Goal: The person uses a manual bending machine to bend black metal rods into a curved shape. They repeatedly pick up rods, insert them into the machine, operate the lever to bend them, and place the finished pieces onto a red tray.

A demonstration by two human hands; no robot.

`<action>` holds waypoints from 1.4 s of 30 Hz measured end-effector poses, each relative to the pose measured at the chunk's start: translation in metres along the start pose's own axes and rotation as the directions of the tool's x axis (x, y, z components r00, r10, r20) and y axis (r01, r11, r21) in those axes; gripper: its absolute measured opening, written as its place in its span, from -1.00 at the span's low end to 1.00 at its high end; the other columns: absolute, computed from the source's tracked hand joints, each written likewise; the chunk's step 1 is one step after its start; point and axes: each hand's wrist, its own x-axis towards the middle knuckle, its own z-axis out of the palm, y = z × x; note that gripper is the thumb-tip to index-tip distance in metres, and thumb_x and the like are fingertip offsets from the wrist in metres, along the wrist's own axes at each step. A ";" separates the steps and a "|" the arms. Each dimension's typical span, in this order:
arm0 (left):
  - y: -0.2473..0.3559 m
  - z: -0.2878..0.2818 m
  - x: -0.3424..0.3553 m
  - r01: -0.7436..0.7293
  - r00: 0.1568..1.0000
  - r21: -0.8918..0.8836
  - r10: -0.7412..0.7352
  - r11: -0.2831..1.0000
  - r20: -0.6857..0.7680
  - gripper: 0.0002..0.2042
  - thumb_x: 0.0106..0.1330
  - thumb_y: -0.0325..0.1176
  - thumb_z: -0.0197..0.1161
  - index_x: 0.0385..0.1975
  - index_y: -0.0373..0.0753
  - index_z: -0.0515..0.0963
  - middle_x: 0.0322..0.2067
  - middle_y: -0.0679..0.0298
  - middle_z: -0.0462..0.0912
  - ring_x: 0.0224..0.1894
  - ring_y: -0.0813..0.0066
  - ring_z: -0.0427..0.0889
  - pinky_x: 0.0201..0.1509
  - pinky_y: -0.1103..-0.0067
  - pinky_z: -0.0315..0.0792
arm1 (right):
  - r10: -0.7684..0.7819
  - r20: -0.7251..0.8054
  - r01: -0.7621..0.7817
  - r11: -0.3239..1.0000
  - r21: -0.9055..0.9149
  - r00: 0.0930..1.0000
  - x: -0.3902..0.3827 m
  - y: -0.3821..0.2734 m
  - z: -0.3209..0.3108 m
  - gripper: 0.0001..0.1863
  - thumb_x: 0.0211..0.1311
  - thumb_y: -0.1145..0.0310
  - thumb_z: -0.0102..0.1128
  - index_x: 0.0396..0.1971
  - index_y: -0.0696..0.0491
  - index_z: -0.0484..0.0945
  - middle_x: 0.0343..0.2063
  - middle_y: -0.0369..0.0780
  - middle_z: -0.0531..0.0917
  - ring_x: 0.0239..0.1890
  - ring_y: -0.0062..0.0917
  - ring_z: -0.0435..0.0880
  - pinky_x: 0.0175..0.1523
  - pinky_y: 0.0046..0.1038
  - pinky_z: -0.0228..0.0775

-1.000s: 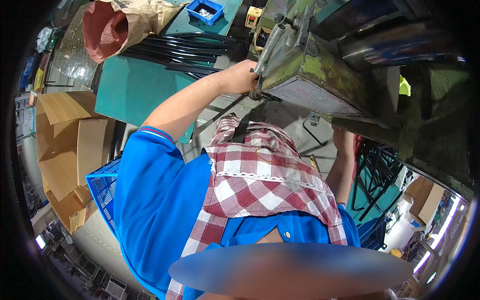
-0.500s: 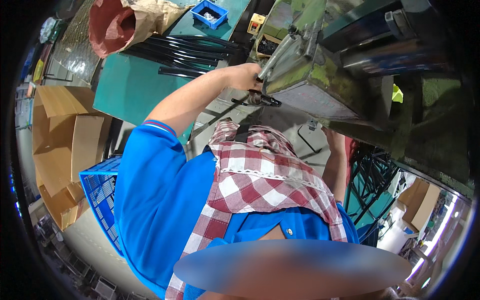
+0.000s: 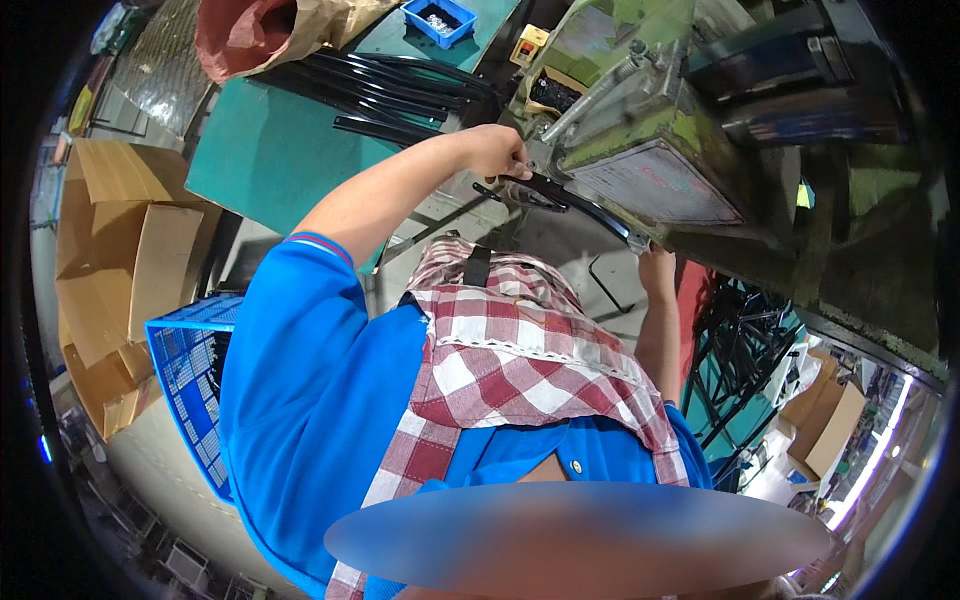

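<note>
A glossy black metal bar point(image 3: 592, 208) runs slantwise between my two hands, along the near lower edge of the green machine point(image 3: 600, 165). My left hand point(image 3: 497, 153) is closed around its left end, fingers curled. My right hand point(image 3: 656, 268) is at the other end, closed on it, with part of the fingers hidden by the machine's edge. A shorter black piece point(image 3: 535, 200) lies just beneath the bar near my left hand. What holds that piece is unclear.
Several black bars point(image 3: 385, 95) lie on the green table point(image 3: 265, 155) at left, near a paper sack point(image 3: 325, 30) and a blue bin point(image 3: 438, 22). A cardboard box point(image 3: 100, 265) and blue crate point(image 3: 190, 390) stand left. Black frames point(image 3: 745, 335) are piled at right.
The black bar now shows between my hands, outside the machine's edge. My right hand is more visible at its end. The whole view has shifted slightly.
</note>
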 end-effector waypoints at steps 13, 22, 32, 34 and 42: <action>-0.002 -0.030 0.094 -0.111 0.953 0.487 0.232 0.866 -0.195 -0.82 0.06 -0.40 0.21 -0.34 -0.26 0.62 -0.31 0.01 0.65 -0.18 0.03 0.61 -0.15 0.31 0.49 | -0.482 0.024 0.478 0.860 -0.177 0.876 0.018 -0.108 0.062 -0.63 0.05 0.25 0.28 -0.14 0.08 0.55 -0.42 0.00 0.62 -0.37 -0.07 0.62 -0.28 -0.15 0.46; -0.019 -0.002 0.200 0.060 0.932 0.573 0.160 0.817 -0.326 -0.77 0.18 -0.39 0.04 -0.37 -0.22 0.67 -0.26 0.12 0.69 -0.18 0.24 0.69 -0.12 0.38 0.55 | -0.327 0.052 0.329 0.905 -0.270 0.944 -0.022 -0.093 0.061 -0.46 0.06 0.14 0.28 0.02 0.09 0.47 -0.07 0.10 0.52 -0.02 0.08 0.50 0.10 -0.03 0.32; -0.002 -0.005 0.185 0.125 0.957 0.662 0.087 0.739 -0.278 -0.77 0.23 -0.39 0.04 -0.30 -0.18 0.68 -0.27 0.15 0.70 -0.19 0.28 0.69 -0.18 0.41 0.57 | -0.183 0.099 0.197 0.968 -0.155 0.978 -0.039 -0.100 0.045 -0.59 0.20 0.26 0.14 0.06 -0.02 0.48 -0.01 -0.13 0.55 0.02 -0.24 0.51 0.12 -0.27 0.32; -0.009 -0.005 0.187 0.100 0.949 0.642 0.122 0.760 -0.291 -0.78 0.22 -0.40 0.05 -0.34 -0.19 0.69 -0.29 0.14 0.70 -0.21 0.26 0.70 -0.20 0.41 0.57 | -0.187 0.090 0.200 0.967 -0.157 0.978 -0.035 -0.105 0.043 -0.61 0.21 0.30 0.13 0.06 -0.06 0.50 -0.02 -0.18 0.58 0.01 -0.31 0.53 0.11 -0.33 0.33; -0.021 -0.002 0.184 0.014 0.924 0.545 0.197 0.838 -0.326 -0.80 0.18 -0.44 0.06 -0.35 -0.30 0.66 -0.29 0.01 0.67 -0.19 0.11 0.67 -0.14 0.33 0.56 | -0.312 0.073 0.318 0.884 -0.342 0.947 -0.033 -0.095 0.040 -0.66 -0.02 0.30 0.32 -0.19 0.08 0.59 -0.30 -0.07 0.63 -0.23 -0.15 0.61 -0.11 -0.17 0.43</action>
